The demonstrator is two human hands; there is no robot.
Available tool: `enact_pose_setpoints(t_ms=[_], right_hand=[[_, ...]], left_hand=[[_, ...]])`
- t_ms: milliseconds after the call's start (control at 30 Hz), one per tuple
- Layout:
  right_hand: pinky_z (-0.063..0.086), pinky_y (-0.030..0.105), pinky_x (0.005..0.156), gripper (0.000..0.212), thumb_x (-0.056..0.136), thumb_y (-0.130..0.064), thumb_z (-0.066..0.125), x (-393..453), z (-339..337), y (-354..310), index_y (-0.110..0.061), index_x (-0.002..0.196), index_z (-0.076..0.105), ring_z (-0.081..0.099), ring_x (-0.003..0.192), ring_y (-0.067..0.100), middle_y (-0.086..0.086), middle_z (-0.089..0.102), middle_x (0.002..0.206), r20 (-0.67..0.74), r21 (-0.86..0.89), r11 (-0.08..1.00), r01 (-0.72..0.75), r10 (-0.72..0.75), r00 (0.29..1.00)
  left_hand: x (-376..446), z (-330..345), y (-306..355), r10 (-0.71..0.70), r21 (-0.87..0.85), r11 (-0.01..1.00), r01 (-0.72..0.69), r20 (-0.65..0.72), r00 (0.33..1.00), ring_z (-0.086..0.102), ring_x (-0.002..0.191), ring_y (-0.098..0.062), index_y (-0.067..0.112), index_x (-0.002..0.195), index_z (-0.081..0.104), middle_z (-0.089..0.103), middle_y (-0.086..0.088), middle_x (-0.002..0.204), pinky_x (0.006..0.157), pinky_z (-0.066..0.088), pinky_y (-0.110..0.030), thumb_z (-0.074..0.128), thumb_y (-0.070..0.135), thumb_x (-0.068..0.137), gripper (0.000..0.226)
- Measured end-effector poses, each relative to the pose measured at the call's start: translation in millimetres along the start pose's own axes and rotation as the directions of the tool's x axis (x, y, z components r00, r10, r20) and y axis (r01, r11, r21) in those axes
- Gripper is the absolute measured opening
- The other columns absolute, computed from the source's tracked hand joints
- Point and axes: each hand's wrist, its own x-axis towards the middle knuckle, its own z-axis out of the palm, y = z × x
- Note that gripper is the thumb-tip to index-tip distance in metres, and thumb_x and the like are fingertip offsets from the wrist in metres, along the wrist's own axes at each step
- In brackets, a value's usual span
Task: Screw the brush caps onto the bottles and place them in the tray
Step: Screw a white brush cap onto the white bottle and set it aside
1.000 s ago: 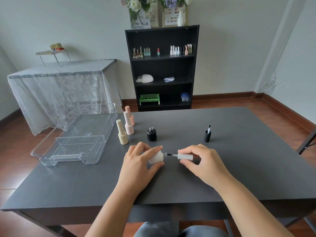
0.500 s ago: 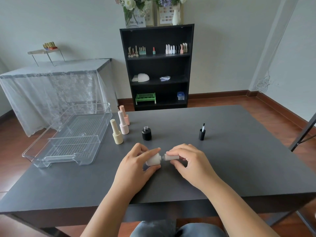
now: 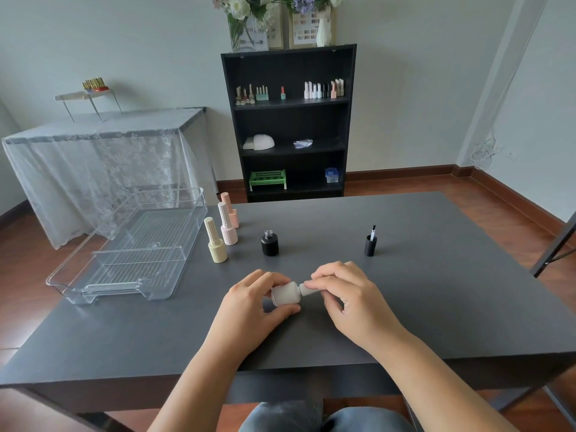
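While the white bottle [image 3: 284, 294] lies sideways just above the dark table [image 3: 405, 291], left hand [image 3: 255, 302] curls round its body and right hand [image 3: 349, 294] pinches the white cap [image 3: 307, 289] at its neck. Black bottle [image 3: 270, 243] and black brush cap [image 3: 370, 243] stand behind, well apart. Clear tray [image 3: 131, 244] sits left, three capped bottles [image 3: 223, 232] beside it.

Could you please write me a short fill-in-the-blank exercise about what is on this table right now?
1. The left hand holds the white bottle while the right hand grips its ____.
2. The clear tray holds ____ bottles.
3. The black bottle stands ____ its cap.
4. The black brush cap stands with its brush pointing ____.

Missing words: cap; no; without; up
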Motion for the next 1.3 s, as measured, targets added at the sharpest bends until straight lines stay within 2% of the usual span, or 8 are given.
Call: enact_pose_setpoints(t_ms=[267, 433, 567, 667, 833, 1033, 1133, 1300], right_hand=[[0.051, 0.031, 0.072, 0.026, 0.087, -0.004, 0.067, -0.4, -0.3, 1.8, -0.015, 0.109, 0.071, 0.059, 0.082, 0.019, -0.003, 0.068, 0.091, 0.095, 0.106, 0.986, -0.129, 0.119, 0.988], [0.048, 0.028, 0.067, 0.019, 0.098, -0.033, 0.048, -1.5, -0.3, 3.8, -0.033, 0.117, 0.047, 0.059, 0.072, 0.008, -0.008, 0.067, 0.074, 0.182, 0.182, 0.929, -0.321, 0.289, 0.94], [0.043, 0.016, 0.076, 0.04, 0.086, -0.05, 0.058, -1.7, -1.5, 2.5, -0.036, 0.121, 0.044, 0.056, 0.09, 0.007, -0.017, 0.062, 0.101, 0.206, 0.219, 0.919, -0.327, 0.284, 0.936], [0.038, 0.008, 0.081, 0.046, 0.075, -0.037, 0.073, -3.8, -2.5, 2.3, -0.035, 0.115, 0.05, 0.053, 0.094, 0.007, -0.019, 0.054, 0.112, 0.178, 0.157, 0.964, -0.215, 0.187, 0.966], [0.037, 0.009, 0.079, 0.03, 0.079, -0.004, 0.07, -2.8, -0.6, 2.6, -0.02, 0.103, 0.061, 0.053, 0.086, 0.004, -0.012, 0.062, 0.093, 0.059, 0.13, 0.983, -0.127, 0.12, 0.991], [0.038, 0.008, 0.081, 0.045, 0.075, -0.017, 0.079, -4.4, -1.5, 2.9, -0.03, 0.11, 0.055, 0.057, 0.093, 0.002, -0.012, 0.064, 0.1, 0.11, 0.175, 0.959, -0.222, 0.205, 0.972], [0.044, 0.014, 0.075, 0.029, 0.079, -0.008, 0.075, -2.6, -0.5, 3.9, -0.021, 0.101, 0.062, 0.054, 0.083, -0.002, -0.011, 0.062, 0.094, 0.125, 0.148, 0.969, -0.196, 0.178, 0.976], [0.045, 0.019, 0.061, 0.006, 0.092, -0.018, 0.063, -1.7, -0.7, 2.9, -0.021, 0.098, 0.062, 0.055, 0.065, 0.013, -0.009, 0.062, 0.076, 0.147, 0.245, 0.93, -0.275, 0.245, 0.958]], left_hand=[[1.0, 1.3, -3.3, 0.022, -0.014, 1.0, -0.023, -0.081, 0.996, 0.054, 0.079, -0.004, 0.026, 0.101, 0.068, 0.06, 0.012, 0.095, 0.07, 0.051, -0.03, 0.086, 0.027, 0.069, 0.037], [0.9, 2.4, -3.8, 0.045, -0.013, 0.999, -0.046, -0.059, 0.997, 0.05, 0.08, 0.003, 0.027, 0.102, 0.067, 0.058, 0.013, 0.096, 0.07, 0.05, -0.026, 0.085, 0.028, 0.07, 0.037], [1.1, 1.6, -4.2, 0.049, -0.006, 0.999, -0.05, -0.057, 0.997, 0.049, 0.08, 0.005, 0.028, 0.102, 0.066, 0.058, 0.014, 0.096, 0.069, 0.048, -0.021, 0.085, 0.03, 0.071, 0.037], [0.7, 1.9, -5.0, 0.046, 0.002, 0.999, -0.046, -0.051, 0.998, 0.049, 0.079, 0.004, 0.029, 0.103, 0.066, 0.057, 0.015, 0.096, 0.069, 0.047, -0.02, 0.084, 0.031, 0.071, 0.037], [0.7, 3.4, -5.1, 0.051, 0.025, 0.998, -0.05, -0.038, 0.998, 0.047, 0.079, 0.005, 0.031, 0.102, 0.065, 0.053, 0.019, 0.095, 0.069, 0.047, -0.02, 0.083, 0.03, 0.071, 0.037], [0.8, 3.3, -6.3, 0.06, 0.01, 0.998, -0.06, -0.044, 0.997, 0.05, 0.08, -0.001, 0.031, 0.103, 0.064, 0.054, 0.017, 0.096, 0.068, 0.05, -0.025, 0.083, 0.031, 0.072, 0.036], [0.7, 3.2, -6.1, 0.059, 0.008, 0.998, -0.059, -0.051, 0.997, 0.051, 0.079, -0.002, 0.03, 0.103, 0.065, 0.055, 0.016, 0.096, 0.068, 0.05, -0.026, 0.083, 0.03, 0.072, 0.036], [0.8, 2.4, -3.8, 0.07, 0.016, 0.997, -0.069, -0.057, 0.996, 0.05, 0.078, -0.002, 0.026, 0.102, 0.067, 0.057, 0.013, 0.096, 0.069, 0.05, -0.025, 0.084, 0.029, 0.071, 0.036]])
